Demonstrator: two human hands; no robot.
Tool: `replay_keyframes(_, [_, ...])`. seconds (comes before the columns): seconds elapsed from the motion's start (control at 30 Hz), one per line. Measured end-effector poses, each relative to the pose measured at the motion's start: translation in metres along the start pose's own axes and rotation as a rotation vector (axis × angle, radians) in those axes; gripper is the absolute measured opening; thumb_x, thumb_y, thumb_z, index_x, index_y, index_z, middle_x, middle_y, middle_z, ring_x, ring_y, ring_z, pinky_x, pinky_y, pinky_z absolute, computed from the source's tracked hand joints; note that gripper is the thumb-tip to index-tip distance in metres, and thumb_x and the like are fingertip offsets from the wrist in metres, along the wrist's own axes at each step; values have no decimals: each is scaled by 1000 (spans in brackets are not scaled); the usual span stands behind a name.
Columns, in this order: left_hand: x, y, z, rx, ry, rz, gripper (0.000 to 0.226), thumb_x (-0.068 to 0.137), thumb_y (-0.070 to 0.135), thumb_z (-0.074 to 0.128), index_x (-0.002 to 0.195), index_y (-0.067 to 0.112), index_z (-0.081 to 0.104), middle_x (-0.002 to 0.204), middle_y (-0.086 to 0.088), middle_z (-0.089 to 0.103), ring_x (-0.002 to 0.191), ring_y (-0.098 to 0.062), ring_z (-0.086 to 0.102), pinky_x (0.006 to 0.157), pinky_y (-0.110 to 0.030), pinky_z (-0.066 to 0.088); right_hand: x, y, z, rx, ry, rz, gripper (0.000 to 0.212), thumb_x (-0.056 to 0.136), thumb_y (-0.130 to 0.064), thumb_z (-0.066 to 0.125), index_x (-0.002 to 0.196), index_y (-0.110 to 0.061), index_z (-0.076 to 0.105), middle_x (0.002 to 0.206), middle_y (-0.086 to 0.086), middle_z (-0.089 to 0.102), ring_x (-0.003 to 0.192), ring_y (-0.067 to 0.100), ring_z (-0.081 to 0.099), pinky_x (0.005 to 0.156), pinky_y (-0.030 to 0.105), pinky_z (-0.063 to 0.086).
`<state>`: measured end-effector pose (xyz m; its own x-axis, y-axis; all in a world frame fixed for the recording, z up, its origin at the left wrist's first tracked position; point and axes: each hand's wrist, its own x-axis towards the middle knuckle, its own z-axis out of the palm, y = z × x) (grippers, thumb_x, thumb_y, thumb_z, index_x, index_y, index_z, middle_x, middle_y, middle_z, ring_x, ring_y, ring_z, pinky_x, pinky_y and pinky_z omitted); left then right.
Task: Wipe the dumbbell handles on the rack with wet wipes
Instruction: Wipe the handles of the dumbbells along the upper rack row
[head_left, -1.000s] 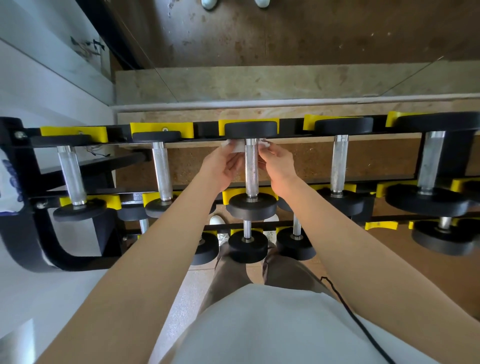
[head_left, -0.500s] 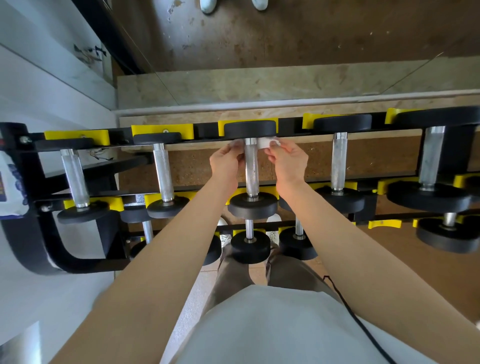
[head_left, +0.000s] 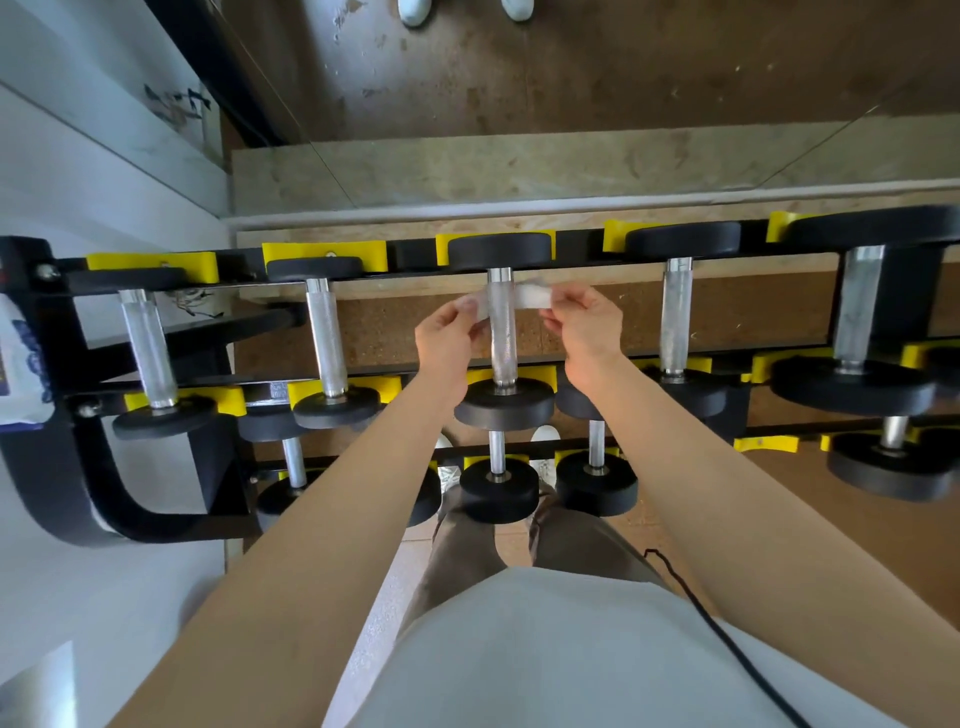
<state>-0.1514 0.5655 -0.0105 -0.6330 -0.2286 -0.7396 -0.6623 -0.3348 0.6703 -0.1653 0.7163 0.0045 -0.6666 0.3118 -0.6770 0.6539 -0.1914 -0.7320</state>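
The black rack (head_left: 78, 499) stands against a wood-panelled wall and carries dumbbells in yellow cradles (head_left: 324, 254) on at least two tiers. The upper tier holds five dumbbells side by side, each lying with one black head in a far cradle and the other in a near one, with the knurled metal handles bare between them. The lower tier (head_left: 498, 488) holds smaller dumbbells, partly hidden by the arms. The centre dumbbell (head_left: 501, 249) of the upper tier is the one being worked on.

The left hand (head_left: 447, 338) and right hand (head_left: 589, 327) sit on either side of its handle (head_left: 503, 338), near the far head. The white wet wipe (head_left: 532, 297) is stretched across that end of the handle and seems to pass behind it. The fingers of each hand are curled and pinch one end of the wipe. A white and blue packet (head_left: 21, 364) shows at the rack's left end.
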Motion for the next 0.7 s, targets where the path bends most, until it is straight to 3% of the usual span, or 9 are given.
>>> replay_keyframes(0.13, [-6,-7,-28,1,80,47,14,102,12,58,101,16,71,107,-6,71,102,-19,69,90,-30,59,-2,10,14,-187,-111,15,27,87,10,63,85,-16,68,93,2,71,88,17,67,81,27,57])
replay_keyframes(0.4, [0,-21,-19,498,-45,113,15,99,13,62,98,20,76,90,1,76,88,-19,73,89,-45,60,-1,8,-12,-195,-97,-17,38,81,15,58,95,-17,72,109,0,67,93,15,60,69,24,49])
replay_keyframes(0.53, [-6,-18,-42,615,29,251,16,101,15,59,107,15,74,93,0,75,87,-18,71,80,-38,61,-4,19,-3,-284,-242,-1,44,82,14,59,93,-27,72,103,-5,68,92,11,60,74,25,46])
replay_keyframes(0.7, [-9,-22,-42,753,22,267,19,101,20,59,112,13,73,92,0,72,82,-16,65,75,-31,54,-6,20,-9,-420,-163,-9,28,85,8,61,81,-18,71,93,-4,68,92,9,59,89,29,47])
